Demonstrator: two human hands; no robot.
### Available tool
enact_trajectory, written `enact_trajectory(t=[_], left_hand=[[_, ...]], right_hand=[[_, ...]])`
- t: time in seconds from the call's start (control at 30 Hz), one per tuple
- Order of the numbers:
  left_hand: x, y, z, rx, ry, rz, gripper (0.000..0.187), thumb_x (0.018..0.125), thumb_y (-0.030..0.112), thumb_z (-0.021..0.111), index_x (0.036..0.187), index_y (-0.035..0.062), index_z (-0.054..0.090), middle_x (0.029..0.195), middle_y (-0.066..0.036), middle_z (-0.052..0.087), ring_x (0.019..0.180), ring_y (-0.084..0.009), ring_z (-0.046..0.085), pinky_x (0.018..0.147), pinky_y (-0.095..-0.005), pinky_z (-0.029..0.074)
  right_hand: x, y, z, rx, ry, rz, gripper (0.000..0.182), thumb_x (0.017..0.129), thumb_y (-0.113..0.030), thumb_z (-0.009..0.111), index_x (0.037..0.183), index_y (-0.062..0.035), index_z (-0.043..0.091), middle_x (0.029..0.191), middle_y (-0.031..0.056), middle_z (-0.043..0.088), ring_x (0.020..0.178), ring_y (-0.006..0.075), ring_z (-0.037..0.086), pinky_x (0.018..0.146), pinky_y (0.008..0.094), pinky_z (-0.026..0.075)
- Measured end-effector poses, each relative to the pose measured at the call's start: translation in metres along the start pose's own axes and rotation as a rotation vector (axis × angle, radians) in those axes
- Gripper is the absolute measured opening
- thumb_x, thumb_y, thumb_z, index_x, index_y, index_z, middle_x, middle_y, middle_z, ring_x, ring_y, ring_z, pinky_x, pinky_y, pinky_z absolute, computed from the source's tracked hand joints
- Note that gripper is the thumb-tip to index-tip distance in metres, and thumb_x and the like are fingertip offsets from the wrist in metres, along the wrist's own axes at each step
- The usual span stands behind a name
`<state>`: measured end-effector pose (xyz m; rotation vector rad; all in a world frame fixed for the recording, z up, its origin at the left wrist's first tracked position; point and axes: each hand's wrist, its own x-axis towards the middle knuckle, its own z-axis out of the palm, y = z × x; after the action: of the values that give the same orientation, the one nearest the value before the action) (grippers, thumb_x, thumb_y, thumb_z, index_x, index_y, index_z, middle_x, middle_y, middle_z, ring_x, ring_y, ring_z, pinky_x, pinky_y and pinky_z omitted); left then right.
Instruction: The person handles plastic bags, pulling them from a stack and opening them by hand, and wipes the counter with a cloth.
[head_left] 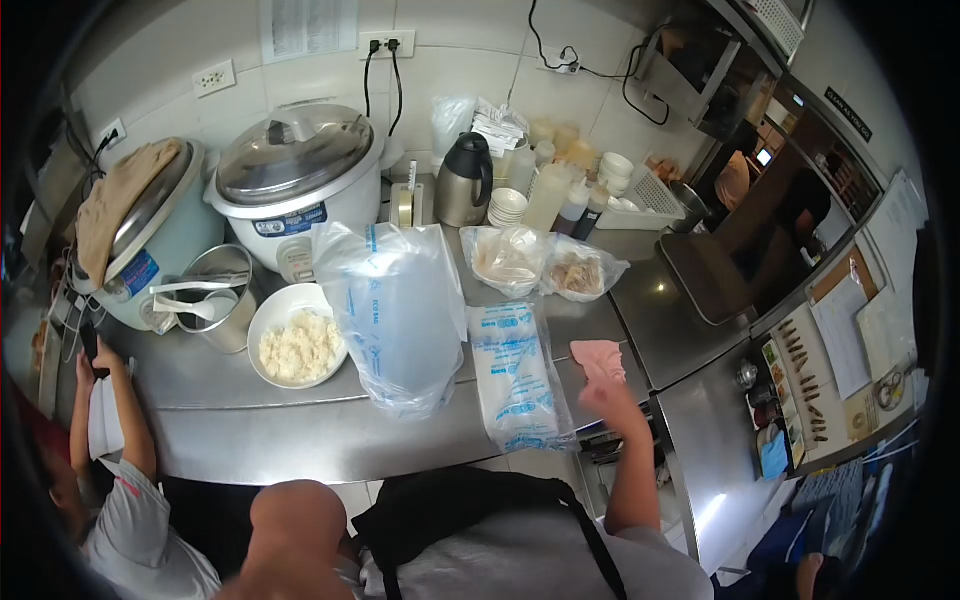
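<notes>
My right hand [605,398] is on a pink cloth [597,360] at the right part of the steel counter, its fingers closed on the near edge. Just left of it lies a flat pack of clear plastic bags with blue print [512,375]. A bent bare arm rises at the bottom left of the view; my left hand is not seen. Farther left stands a large clear plastic bag with blue print [390,310], beside a white bowl of cooked rice [300,345]. Two filled clear bags [508,262] sit behind the pack.
Two big rice cookers [300,185] stand at the back left, with a steel pot of utensils [222,290] in front. A thermos jug [465,180], bottles and stacked bowls line the wall. Another person [135,520] is at the left. The counter's front edge [320,440] runs before me.
</notes>
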<state>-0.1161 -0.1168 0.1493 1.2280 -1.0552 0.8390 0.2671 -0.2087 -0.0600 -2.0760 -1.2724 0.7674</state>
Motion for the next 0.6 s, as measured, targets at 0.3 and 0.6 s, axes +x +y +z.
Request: enact_trajectory(t=[0.3, 0.6], left_hand=[[-0.117, -0.169, -0.078, 0.220, 0.181, -1.129, 0.044, 0.081, 0.024, 0.050, 0.117, 0.0028, 0.039, 0.117, -0.013, 0.044, 0.105, -0.0262, 0.045, 0.089, -0.0362, 0.034], [-0.211, -0.254, -0.069, 0.933, -0.251, -1.069, 0.074, 0.060, 0.018, 0.064, 0.125, 0.0128, 0.028, 0.127, -0.017, 0.029, 0.117, -0.0367, 0.029, 0.094, -0.0434, 0.029]], right_hand=[[0.001, 0.022, 0.140, -0.667, 0.199, -0.448, 0.021, 0.064, -0.015, 0.056, 0.084, -0.0083, 0.059, 0.083, 0.0110, 0.054, 0.075, 0.0281, 0.054, 0.061, 0.0384, 0.043], [0.001, -0.008, 0.118, -0.500, 0.127, -0.390, 0.018, 0.065, -0.015, 0.057, 0.081, -0.0052, 0.056, 0.084, 0.0113, 0.055, 0.078, 0.0289, 0.052, 0.066, 0.0404, 0.041]])
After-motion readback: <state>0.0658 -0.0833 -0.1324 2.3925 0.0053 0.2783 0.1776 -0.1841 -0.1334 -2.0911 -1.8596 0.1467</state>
